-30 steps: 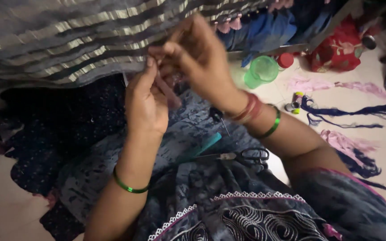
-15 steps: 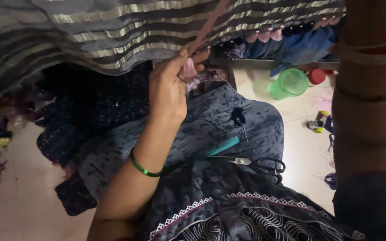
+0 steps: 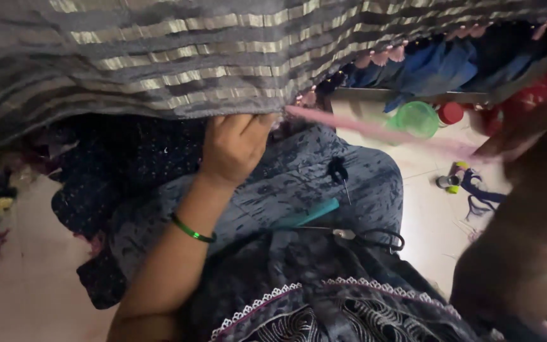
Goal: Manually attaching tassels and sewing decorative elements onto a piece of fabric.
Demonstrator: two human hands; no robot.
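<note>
One grey fabric with gold woven stripes point(image 3: 159, 57) hangs across the top of the view; its lower edge carries a row of small pink tassels point(image 3: 381, 56), partly fitted by my judgement, with the stretch by the left hand point(image 3: 235, 142) in work and the count too blurred to give. The left hand is clenched on the fabric's edge, while the right hand point(image 3: 514, 136), blurred, appears to pinch one pink thread point(image 3: 375, 131) drawn taut from that edge. On the lap: one pair of black-handled scissors point(image 3: 375, 237), one teal tool point(image 3: 308, 214); on the floor, one green plastic bowl point(image 3: 416, 118), one red lid point(image 3: 451, 113).
</note>
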